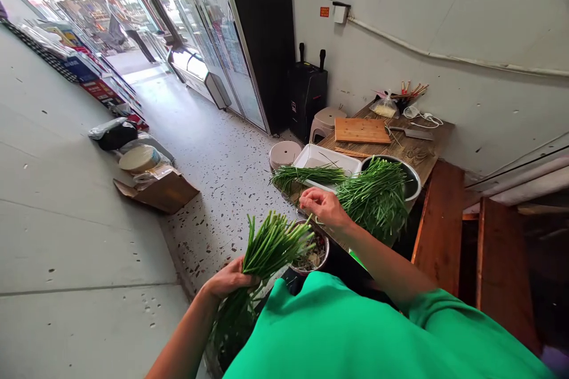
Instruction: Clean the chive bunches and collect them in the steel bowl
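Observation:
A thick bunch of garlic chives is wrapped in my left hand, cut ends pointing up and to the right, leaves hanging below. My right hand is closed in a pinch above the table's near edge; whatever its fingertips hold is too small to make out. Below it stands a waste bin with scraps inside, partly hidden by the bunch. A big heap of chives lies just right of that hand, against a metal bowl. More chives lie across a white tray.
On the wooden table are a cutting board, a cleaver and a bagged item. Stools, a black speaker and benches stand around it. A cardboard box sits left; a person is outside.

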`<state>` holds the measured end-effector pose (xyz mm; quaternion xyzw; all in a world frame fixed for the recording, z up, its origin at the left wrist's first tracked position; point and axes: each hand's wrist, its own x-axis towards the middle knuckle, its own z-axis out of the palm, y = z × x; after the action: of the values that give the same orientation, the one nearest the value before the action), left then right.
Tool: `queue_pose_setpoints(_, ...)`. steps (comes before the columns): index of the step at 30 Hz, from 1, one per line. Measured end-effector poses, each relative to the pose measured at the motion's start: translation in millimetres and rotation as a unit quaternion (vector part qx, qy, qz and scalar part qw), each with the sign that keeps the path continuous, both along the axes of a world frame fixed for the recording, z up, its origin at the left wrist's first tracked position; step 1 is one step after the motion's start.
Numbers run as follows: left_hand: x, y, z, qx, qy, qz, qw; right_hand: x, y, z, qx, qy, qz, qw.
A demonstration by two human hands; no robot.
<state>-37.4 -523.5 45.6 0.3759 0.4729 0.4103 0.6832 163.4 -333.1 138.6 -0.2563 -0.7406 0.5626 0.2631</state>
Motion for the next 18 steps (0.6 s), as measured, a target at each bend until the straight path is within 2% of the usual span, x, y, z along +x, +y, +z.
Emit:
queue_pose_setpoints(1, 2, 2, 2.2, 0.008, 0.017, 0.027, 0.999, 1, -2, 2, 0.035, -0.001, -0.007, 0.999)
queue_pose_setpoints(3, 6, 5, 5.7, 0.022, 0.043, 0.064, 0.997, -1, -7, 4, 0.1, -0.015, 0.022, 0.995)
queue_pose_setpoints(4, 7, 6, 6.8, 0.026, 0.05, 0.07, 0.996, -2, -9, 4, 0.113, -0.028, 0.032, 0.993)
queue_pose_setpoints(8, 12, 6, 6.4, 0.022, 0.018, 0.04, 0.999, -8, -10, -3, 0.088, -0.078, 0.007, 0.993)
queue_pose_setpoints(13, 21, 1, -2.7, 0.008, -0.109, -0.006, 0.994, -8, -3, -14, 0.09, -0.065, 0.015, 0.994)
queue_pose_setpoints(18, 27, 0, -13.8, -0.041, -0.213, -0.019, 0.976, -7, 2, -11, 0.036, -0.059, 0.056, 0.996)
